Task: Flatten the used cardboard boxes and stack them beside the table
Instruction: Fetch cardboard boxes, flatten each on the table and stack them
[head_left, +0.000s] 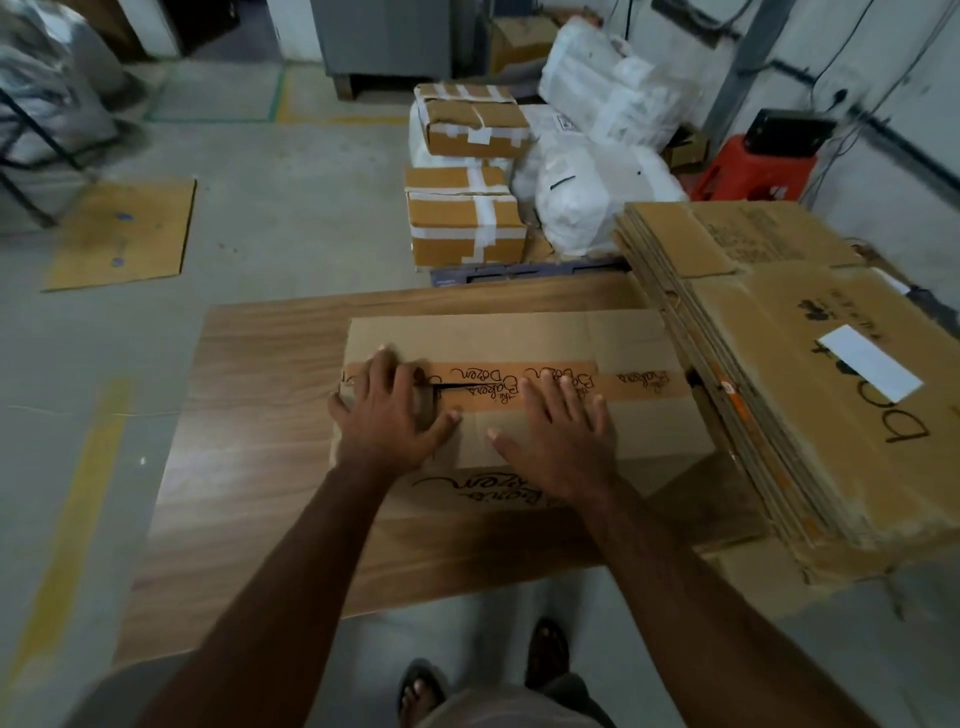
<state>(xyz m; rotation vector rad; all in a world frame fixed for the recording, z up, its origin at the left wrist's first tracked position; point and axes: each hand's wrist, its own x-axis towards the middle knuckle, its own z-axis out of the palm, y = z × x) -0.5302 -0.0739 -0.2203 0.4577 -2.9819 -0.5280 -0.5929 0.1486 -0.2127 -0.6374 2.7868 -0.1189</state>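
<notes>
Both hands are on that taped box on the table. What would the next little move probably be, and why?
Probably peel the orange tape back: the box is not yet flattened, and the left hand fingers sit at the slit in the seam while the right hand presses flat.

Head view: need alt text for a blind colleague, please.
Both hands, left hand and right hand, press flat on a taped cardboard box on a wooden table; a stack of flattened boxes sits to its right.
</notes>
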